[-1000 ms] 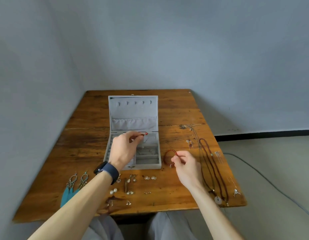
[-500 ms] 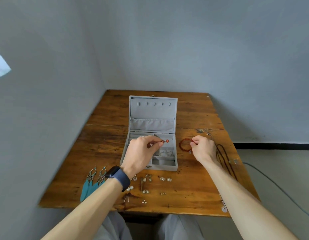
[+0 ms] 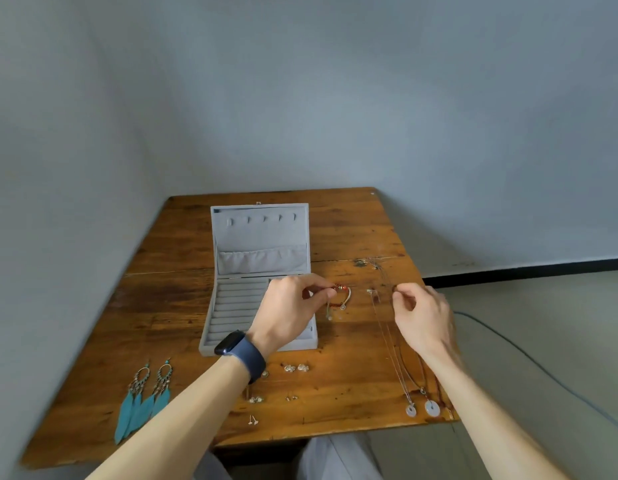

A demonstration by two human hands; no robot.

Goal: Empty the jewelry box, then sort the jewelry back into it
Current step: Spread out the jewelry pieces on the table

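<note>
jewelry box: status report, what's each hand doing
Left hand pinches bead bracelet beside open jewelry box. Right hand curled over necklaces, grip unclear. Nothing in the way.

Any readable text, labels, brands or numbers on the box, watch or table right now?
None readable: the jewelry box lining is plain grey, the watch face on the left wrist is dark, and the wooden table carries no print.

A single wide-angle view from a camera worn on the person's head. It looks forward and down across the wooden tabletop (image 3: 352, 230) from its near edge. The tabletop lies close, low in view, and grey walls (image 3: 300, 98) rise beyond its far edge. The left hand (image 3: 287, 313) and right hand (image 3: 423, 317) reach in from below.
</note>
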